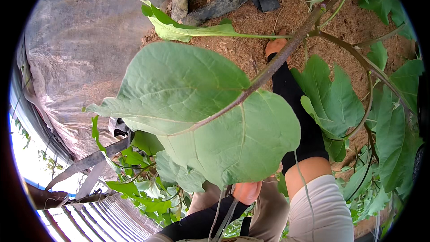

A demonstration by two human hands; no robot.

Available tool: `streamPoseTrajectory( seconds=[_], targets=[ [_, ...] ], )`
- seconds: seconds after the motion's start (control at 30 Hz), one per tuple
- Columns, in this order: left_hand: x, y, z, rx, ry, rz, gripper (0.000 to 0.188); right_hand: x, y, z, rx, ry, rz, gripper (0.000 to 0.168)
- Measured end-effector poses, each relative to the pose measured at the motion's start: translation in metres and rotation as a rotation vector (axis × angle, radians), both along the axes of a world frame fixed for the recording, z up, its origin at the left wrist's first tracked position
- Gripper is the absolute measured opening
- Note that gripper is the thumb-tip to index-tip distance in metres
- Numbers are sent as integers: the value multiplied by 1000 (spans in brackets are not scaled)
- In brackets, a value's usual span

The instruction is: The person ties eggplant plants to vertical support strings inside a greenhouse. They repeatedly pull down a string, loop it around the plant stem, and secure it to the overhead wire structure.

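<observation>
My right hand (276,45) reaches forward in a black arm sleeve, beside a thick purplish plant stem (280,57). A leaf stalk crosses over its fingers; whether they grip anything is hidden. Low in the middle, my left hand (247,192), also black-sleeved, lies partly behind a large lobed green leaf (201,107), its fingers hidden. This leaf fills the middle of the view, close to the camera. A paler, curled leaf (181,33) extends left from the stem.
Leafy branches (339,97) spread on the right. Plastic sheeting (84,40) covers ground at left; black plastic scraps (221,3) lie on brown soil at the top. Strings (304,185) hang near my arms, and grey straps (87,163) cross at lower left.
</observation>
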State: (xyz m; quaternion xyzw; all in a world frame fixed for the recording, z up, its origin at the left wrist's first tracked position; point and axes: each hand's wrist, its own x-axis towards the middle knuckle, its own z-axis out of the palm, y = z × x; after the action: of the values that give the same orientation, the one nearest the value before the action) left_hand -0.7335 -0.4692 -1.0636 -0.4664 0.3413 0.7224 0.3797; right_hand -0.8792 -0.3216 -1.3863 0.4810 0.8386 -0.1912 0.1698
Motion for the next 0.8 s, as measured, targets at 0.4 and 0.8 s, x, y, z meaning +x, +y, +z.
streamPoseTrajectory(
  seconds=[0.4,0.8],
  targets=[
    [-5,8,4,-11,12,25,14,-14,21,11,-304,-120,-21,20],
    [6,11,10,-17,51,-93,17,35,-10,52,-329,206,107,53]
  ],
)
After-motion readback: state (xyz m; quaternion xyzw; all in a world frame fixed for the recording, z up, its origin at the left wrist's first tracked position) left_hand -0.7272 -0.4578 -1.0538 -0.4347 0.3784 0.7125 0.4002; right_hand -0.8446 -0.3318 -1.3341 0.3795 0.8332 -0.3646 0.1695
